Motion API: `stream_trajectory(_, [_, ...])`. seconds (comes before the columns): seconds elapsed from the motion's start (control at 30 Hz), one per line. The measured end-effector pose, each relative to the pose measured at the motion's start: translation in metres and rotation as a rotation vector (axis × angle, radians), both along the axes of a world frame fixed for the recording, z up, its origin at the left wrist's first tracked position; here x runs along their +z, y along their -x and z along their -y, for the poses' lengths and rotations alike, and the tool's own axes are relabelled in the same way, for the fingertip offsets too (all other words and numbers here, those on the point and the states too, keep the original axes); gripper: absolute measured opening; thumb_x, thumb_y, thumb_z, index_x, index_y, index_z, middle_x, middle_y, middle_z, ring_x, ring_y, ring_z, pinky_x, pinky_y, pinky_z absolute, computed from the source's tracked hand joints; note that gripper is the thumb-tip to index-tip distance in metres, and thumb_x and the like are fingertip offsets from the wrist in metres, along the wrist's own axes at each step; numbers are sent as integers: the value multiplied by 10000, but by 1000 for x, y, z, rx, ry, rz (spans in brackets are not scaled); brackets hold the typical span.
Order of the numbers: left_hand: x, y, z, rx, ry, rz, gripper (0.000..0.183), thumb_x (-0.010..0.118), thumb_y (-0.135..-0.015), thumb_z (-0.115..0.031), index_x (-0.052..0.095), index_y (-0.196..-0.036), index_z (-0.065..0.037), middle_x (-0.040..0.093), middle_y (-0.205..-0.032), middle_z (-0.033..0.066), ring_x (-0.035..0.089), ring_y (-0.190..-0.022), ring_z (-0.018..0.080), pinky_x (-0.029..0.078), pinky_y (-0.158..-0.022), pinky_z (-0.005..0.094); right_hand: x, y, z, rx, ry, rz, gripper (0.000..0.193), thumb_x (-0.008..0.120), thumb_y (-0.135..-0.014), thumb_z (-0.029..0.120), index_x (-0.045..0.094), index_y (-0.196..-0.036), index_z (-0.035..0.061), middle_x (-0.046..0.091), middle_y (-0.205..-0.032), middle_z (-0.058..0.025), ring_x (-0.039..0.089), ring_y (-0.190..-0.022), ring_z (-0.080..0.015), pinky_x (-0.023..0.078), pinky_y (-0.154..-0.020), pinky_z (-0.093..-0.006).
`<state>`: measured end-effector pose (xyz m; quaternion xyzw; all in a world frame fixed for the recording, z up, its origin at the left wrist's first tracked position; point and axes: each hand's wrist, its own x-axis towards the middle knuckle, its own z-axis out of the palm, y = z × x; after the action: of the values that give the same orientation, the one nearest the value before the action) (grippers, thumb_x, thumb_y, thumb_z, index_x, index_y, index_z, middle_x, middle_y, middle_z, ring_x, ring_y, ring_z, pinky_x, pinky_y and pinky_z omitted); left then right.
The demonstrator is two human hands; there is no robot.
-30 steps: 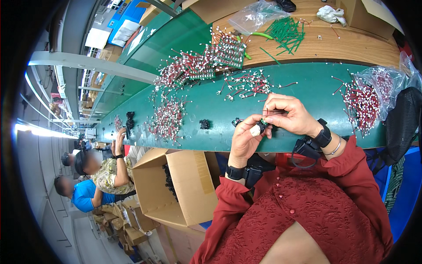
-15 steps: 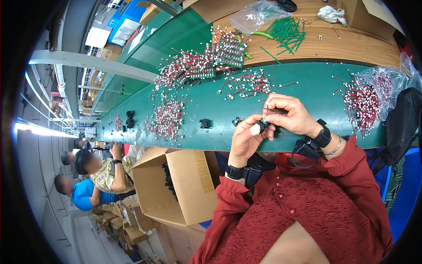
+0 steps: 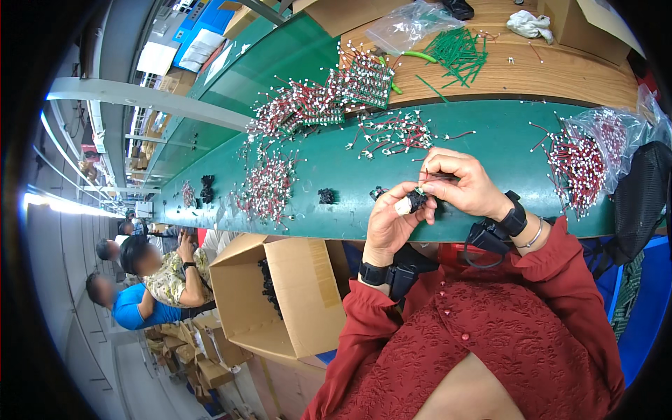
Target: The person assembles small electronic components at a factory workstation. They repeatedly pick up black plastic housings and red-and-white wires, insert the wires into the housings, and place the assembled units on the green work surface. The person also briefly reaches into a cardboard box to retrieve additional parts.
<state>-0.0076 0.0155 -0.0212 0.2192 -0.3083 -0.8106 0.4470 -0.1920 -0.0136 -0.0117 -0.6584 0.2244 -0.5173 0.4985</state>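
While both wrists hung over the near edge of the green tabletop (image 3: 329,157), the head view showed the left hand (image 3: 387,218) curled around a small black component (image 3: 418,201), gripping it between thumb and fingers. A white patch lay at its thumb; whether it was a finger cover or part of the piece, I could not tell. The right hand (image 3: 463,185) was closed in a pinch at the component's upper side, where a short red wire (image 3: 425,176) stuck up beside the fingertips.

Just left of the hands, another small black part (image 3: 378,192) lay on the tabletop, and farther left a black cluster (image 3: 327,196). A heap of red wires with white connectors (image 3: 269,187) spread toward the near edge; wired green circuit boards (image 3: 367,85) were stacked along the far edge, with loose connector wires (image 3: 397,133) to their right. Near the right end, more wires (image 3: 575,166) lay against a clear plastic bag (image 3: 635,126). Below the near edge stood an open cardboard box (image 3: 308,297).
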Motion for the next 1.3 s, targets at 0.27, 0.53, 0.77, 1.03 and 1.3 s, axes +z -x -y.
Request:
stream_trajectory(0.27, [0, 1, -1, 19, -9, 17, 413, 559, -795, -169, 503, -1133, 62, 577, -926, 202, 596, -790, 264, 508, -697, 364, -2, -3, 1, -45, 133, 3, 79, 605, -782, -13, 579, -857, -20, 546, -822, -69, 529, -719, -135, 425, -607, -244])
stream_trajectory(0.53, [-4, -2, 3, 4, 37, -23, 359, 556, -843, -148, 516, -1133, 60, 583, -982, 165, 592, -850, 227, 504, -731, 352, 0, -3, -2, -39, 123, -63, 89, 601, -776, -26, 579, -862, -30, 544, -815, -76, 530, -702, -148, 429, -594, -263])
stream_trajectory(0.77, [-4, 1, 2, 52, 0, 2, 332, 570, -836, -133, 542, -1116, 44, 590, -942, 125, 582, -789, 200, 498, -691, 325, -4, -5, 0, -135, 204, -71, 121, 626, -779, 11, 587, -886, -33, 544, -810, -93, 556, -706, -192, 449, -602, -283])
stream_trajectory(1.03, [-5, 13, 5, 224, -13, 167, 186, 573, -845, -118, 586, -994, -8, 611, -835, 73, 581, -682, 148, 478, -623, 264, -1, -6, -2, -185, -76, -189, 43, 566, -778, -28, 550, -815, -12, 541, -759, -57, 535, -685, -119, 433, -593, -243])
stream_trajectory(1.3, [1, 24, 10, 259, 57, 325, 236, 561, -873, -104, 562, -1085, 1, 600, -897, 40, 579, -751, 97, 487, -681, 234, -11, -7, 7, -107, -463, 62, 57, 546, -861, 66, 559, -858, 11, 521, -717, 23, 408, -552, -22, 309, -482, -172])
